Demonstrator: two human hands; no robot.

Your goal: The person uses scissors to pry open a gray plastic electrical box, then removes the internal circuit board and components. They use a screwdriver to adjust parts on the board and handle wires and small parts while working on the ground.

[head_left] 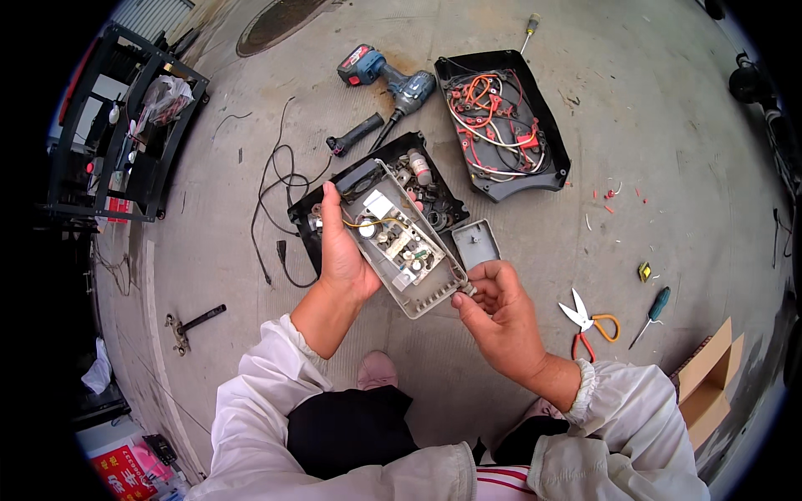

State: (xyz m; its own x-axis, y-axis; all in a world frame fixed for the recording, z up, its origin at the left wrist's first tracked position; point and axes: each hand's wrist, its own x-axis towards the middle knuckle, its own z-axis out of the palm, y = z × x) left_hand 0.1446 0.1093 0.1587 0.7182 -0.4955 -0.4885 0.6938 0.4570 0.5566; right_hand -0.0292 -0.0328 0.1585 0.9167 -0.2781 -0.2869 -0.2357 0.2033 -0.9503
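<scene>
At nine o'clock, far left: dark rack (117, 134) on the concrete, then a hammer-like tool (192, 321) lying lower at about eight. Nearer centre: black cable (271, 196) looped on the floor beside a black tray (322, 213) of parts. Left hand (342, 250) wrapped around the left side of a grey box (399, 242), thumb over the rim, fingers closed on the casing from beneath. Box held above the tray, open face up, circuit board (397, 238) exposed inside. Long axis running from eleven o'clock down to five o'clock, near end pointing at the right hand. Right hand (501, 317) at that lower end, thumb and forefinger pinched together on a small grey piece (464, 290) at the corner; other fingers curled. Probably best done with the left grip kept firm and the box level, the right pinch worked squarely along the long axis, not twisted, to spare board and wires. Just right of the box: small grey lid (476, 242) on the floor. At twelve: drill (388, 79). At one: black cover (501, 125) full of orange and white wiring. At three to four: scissors (589, 321), then a green screwdriver (652, 313), then a cardboard box (706, 380).
</scene>
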